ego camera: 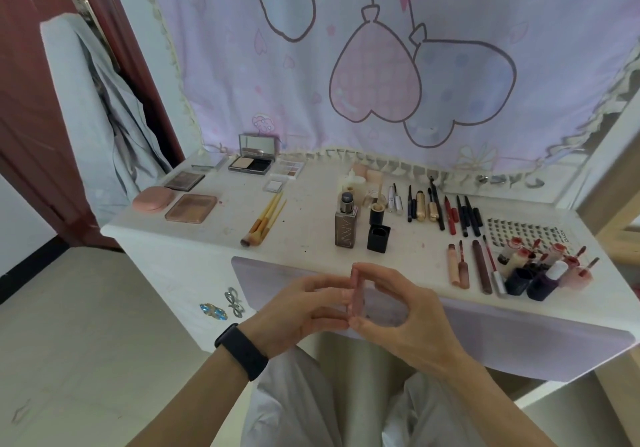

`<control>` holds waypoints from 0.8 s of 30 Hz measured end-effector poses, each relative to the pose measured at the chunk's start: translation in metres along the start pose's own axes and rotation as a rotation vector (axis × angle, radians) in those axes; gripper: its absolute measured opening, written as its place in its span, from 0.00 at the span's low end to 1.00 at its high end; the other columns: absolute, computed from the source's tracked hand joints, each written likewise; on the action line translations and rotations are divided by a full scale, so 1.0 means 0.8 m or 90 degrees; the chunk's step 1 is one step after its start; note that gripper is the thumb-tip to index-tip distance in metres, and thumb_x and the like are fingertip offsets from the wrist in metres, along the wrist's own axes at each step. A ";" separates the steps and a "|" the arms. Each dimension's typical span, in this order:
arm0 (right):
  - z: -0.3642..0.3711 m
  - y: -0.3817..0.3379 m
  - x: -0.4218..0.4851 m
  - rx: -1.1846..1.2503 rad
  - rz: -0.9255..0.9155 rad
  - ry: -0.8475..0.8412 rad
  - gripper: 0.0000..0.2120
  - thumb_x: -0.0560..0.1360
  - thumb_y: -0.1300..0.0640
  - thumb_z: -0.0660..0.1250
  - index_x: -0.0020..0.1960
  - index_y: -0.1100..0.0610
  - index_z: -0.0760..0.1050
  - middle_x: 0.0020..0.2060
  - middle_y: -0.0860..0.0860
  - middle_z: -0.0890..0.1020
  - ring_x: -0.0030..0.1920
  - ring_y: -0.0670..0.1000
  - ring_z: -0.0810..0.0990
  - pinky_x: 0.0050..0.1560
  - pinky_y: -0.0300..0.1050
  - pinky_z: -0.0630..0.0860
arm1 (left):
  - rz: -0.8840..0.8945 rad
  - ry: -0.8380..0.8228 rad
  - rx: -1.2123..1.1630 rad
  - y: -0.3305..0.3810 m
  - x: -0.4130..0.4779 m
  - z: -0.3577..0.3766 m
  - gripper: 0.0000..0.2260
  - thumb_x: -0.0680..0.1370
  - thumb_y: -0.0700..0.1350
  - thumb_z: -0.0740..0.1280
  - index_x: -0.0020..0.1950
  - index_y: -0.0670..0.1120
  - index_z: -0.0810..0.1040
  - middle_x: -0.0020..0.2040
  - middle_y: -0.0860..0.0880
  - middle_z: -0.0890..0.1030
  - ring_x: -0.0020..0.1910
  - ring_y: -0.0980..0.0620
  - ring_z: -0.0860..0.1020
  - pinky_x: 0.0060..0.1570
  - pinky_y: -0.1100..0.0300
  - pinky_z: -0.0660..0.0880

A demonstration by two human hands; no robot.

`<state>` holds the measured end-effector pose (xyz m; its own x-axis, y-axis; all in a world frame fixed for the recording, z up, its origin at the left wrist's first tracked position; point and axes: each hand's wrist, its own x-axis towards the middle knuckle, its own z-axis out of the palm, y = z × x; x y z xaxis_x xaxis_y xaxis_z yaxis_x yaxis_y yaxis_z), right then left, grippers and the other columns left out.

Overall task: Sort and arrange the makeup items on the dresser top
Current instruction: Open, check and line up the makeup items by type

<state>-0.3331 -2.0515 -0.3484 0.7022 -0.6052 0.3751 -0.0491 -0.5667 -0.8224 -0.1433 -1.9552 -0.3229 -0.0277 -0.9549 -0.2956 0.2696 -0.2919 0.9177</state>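
Left hand [301,311] and right hand [401,315] pinch a pink lip gloss tube [356,294] upright by the fingertips, just off the dresser top [304,228]; so light a hold could drop it lapward; parking it could topple the crowded lip tints [550,275].

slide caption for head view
A pink tube held between left hand and right hand before a makeup-lined dresser top.

Soft, even daylight filled the room, glowing through the pale curtain [433,14] at the far side. Shadows on the dresser top [304,225] were faint. The wide lens bowed the door [27,117] at the left edge. Near the camera, the left hand [304,308], right hand [401,315] and pink tube [355,294] looked slightly blurred.
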 end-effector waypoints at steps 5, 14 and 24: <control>0.003 0.001 0.002 0.208 0.179 -0.034 0.29 0.70 0.37 0.75 0.69 0.41 0.74 0.62 0.41 0.82 0.64 0.44 0.80 0.61 0.44 0.78 | 0.127 0.145 0.194 -0.007 0.001 0.004 0.19 0.70 0.48 0.76 0.61 0.54 0.83 0.56 0.51 0.84 0.57 0.51 0.82 0.59 0.54 0.78; 0.007 -0.004 0.005 0.216 0.164 0.001 0.12 0.75 0.60 0.75 0.56 0.48 0.85 0.48 0.47 0.88 0.51 0.49 0.87 0.52 0.38 0.81 | 0.218 0.145 0.309 -0.018 -0.003 0.001 0.21 0.69 0.50 0.77 0.62 0.55 0.81 0.52 0.52 0.86 0.50 0.51 0.85 0.54 0.54 0.81; 0.015 0.001 0.003 0.240 0.151 0.005 0.14 0.75 0.62 0.75 0.59 0.51 0.84 0.51 0.48 0.87 0.54 0.50 0.86 0.55 0.43 0.82 | 0.300 0.213 0.387 -0.023 -0.002 0.003 0.20 0.69 0.50 0.77 0.60 0.55 0.81 0.52 0.56 0.85 0.50 0.54 0.84 0.51 0.58 0.82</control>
<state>-0.3230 -2.0466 -0.3537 0.6976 -0.6987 0.1588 0.0545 -0.1693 -0.9841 -0.1506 -1.9484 -0.3383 0.2713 -0.9455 0.1801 -0.3872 0.0641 0.9197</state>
